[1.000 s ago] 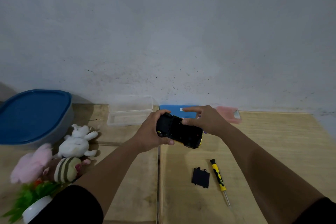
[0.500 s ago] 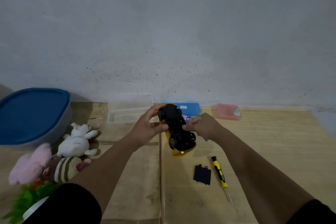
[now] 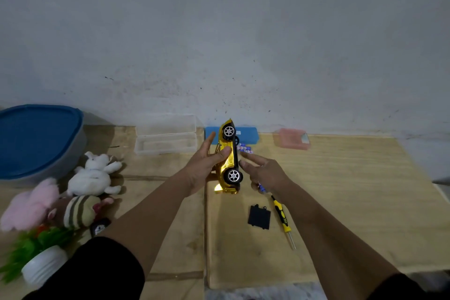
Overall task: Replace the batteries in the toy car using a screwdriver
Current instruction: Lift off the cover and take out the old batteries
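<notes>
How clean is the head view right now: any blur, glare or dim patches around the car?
Head view: dim, flat light overall; the gold toy car shows bright reflections on its shiny body; the plush toys and green plant at lower left are smeared by motion blur; the screwdriver and black battery cover read fairly sharp.

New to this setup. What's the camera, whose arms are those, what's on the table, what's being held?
No robot here: a person wears a camera on the head, looking forward and down at their own bare arms. The left hand holds a yellow toy car turned on its side, wheels facing right. The right hand is beside the car, and batteries show between them. On the wooden table lie a black battery cover and a yellow-handled screwdriver. At the left are plush toys and a blue-lidded tub; small plastic boxes line the wall.
</notes>
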Tool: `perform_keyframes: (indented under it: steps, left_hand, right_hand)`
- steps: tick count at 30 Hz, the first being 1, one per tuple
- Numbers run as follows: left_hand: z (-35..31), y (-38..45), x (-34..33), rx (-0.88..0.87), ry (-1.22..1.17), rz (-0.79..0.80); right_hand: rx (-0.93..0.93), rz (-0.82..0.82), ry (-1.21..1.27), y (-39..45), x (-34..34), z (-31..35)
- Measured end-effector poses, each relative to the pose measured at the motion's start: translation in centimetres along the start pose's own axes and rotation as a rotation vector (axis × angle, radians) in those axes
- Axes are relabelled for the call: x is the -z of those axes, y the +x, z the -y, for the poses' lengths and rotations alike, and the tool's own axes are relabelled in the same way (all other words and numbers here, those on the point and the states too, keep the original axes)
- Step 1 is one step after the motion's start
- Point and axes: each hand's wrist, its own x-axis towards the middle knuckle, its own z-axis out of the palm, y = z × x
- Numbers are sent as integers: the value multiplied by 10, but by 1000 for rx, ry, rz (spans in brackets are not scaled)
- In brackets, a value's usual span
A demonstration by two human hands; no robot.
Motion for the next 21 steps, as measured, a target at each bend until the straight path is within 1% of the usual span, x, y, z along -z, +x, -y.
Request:
perform_keyframes:
  steps: [2, 6, 9, 11, 14, 16, 18, 21]
  left_hand:
    - [1, -6, -7, -14, 95, -59]
    - [18, -15, -21, -37, 318, -215]
    - [47, -20, -39, -6, 603, -375]
    - [70, -22, -53, 49, 770, -468]
    - [102, -24, -73, 108, 1064, -619]
    - [120, -21, -80, 195, 1206, -688]
    - [134, -17, -88, 256, 1294, -735]
    - [141, -12, -93, 282, 1315, -791]
  right_hand:
    - [40, -46, -124, -1, 7, -10]
    - [166, -199, -480, 1, 29, -37]
    - [189, -185, -701, 0, 43, -58]
    - [215, -158, -809, -3, 49, -73]
    - [233, -115, -914, -4, 55, -92]
    - [246, -73, -948, -2, 55, -102]
    - [267, -39, -949, 0, 55, -111]
    - [307, -26, -955, 5, 57, -121]
